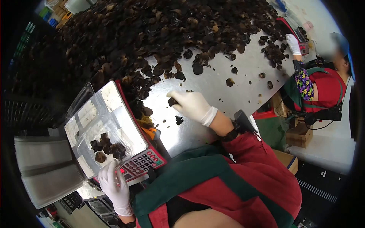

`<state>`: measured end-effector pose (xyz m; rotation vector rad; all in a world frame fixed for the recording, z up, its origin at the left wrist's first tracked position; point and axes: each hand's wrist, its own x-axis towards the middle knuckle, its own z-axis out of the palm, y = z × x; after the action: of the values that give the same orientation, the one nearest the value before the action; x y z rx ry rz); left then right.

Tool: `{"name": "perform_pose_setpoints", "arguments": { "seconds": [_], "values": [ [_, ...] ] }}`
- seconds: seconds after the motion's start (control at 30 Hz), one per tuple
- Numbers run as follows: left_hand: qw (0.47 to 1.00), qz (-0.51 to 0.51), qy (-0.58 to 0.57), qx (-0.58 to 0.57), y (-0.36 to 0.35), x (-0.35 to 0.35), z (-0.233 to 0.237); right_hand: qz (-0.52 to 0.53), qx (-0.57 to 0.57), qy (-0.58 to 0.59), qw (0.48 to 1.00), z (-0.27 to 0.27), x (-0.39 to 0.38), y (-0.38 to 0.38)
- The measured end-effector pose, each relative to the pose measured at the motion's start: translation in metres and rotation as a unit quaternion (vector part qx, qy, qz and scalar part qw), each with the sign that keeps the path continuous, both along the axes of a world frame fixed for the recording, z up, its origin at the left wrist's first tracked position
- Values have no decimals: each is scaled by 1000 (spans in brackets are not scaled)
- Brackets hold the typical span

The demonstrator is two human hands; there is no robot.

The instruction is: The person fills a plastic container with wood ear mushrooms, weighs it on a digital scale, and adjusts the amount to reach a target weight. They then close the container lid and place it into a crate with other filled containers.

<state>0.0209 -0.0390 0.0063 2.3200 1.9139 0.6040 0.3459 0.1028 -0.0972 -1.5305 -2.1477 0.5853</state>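
Your right fingertips (175, 97) were pinched on a dark mushroom piece (172, 102), small, curled and roughly round, with no long axis that could be made out. That right hand (194, 106) hovered just above the metal table (220, 76), off the right side of the scale (131, 129) and near it, fingers pointing back toward the scale. So the held piece lay on the scale side of your hand. A loose dark scrap (178, 120) sat on the table just under your wrist.

Your left hand (114, 188) was at the scale's near end, beside the red keypad (142, 163). Its fingers (111, 173) were spread and flat, gripping nothing, with the tips at the near corner of a clear plastic tray (85, 121). Whether they pressed on it could not be told.

The tray rested on the scale's platform, its long axis running along the scale's length, away from the keypad. A few dark mushrooms (104, 146) sat clustered in the tray's near end, close to your left fingers and well apart from your right hand. Your left hand was the nearer one to the tray.

Beyond the scale's far end, a large heap of dark mushrooms (152, 34) covered the table, its edge touching the scale's far right side. Far across the table from the scale, another person's gloved hand (292, 43) reached into scattered pieces.
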Motion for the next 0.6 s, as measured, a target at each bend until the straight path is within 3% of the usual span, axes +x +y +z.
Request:
{"name": "perform_pose_setpoints", "arguments": {
  "seconds": [0.07,0.13,0.27,0.33,0.4,0.47,0.53,0.6],
  "values": [
    [1000,-2,-3,-9,0,0,1,31,24,-38,999,-14,-8,2],
    [1000,-2,-3,-5,0,-1,0,-36,-16,-17,999,-8,-14,9],
    [1000,4,5,-16,-1,-1,0,-63,-70,193,977,32,-30,12],
    [1000,2,-4,-16,-1,0,1,-25,-70,299,951,75,-58,2],
    [1000,-1,-11,-19,-1,1,0,47,6,384,922,81,-103,-9],
    [1000,4,9,-14,-1,0,0,205,156,236,937,91,-138,-17],
    [1000,6,17,-24,-7,-9,-6,293,274,159,902,83,-177,-19],
    [998,9,53,-9,-9,-13,-7,273,233,191,914,83,-181,-27]
  ]
}}
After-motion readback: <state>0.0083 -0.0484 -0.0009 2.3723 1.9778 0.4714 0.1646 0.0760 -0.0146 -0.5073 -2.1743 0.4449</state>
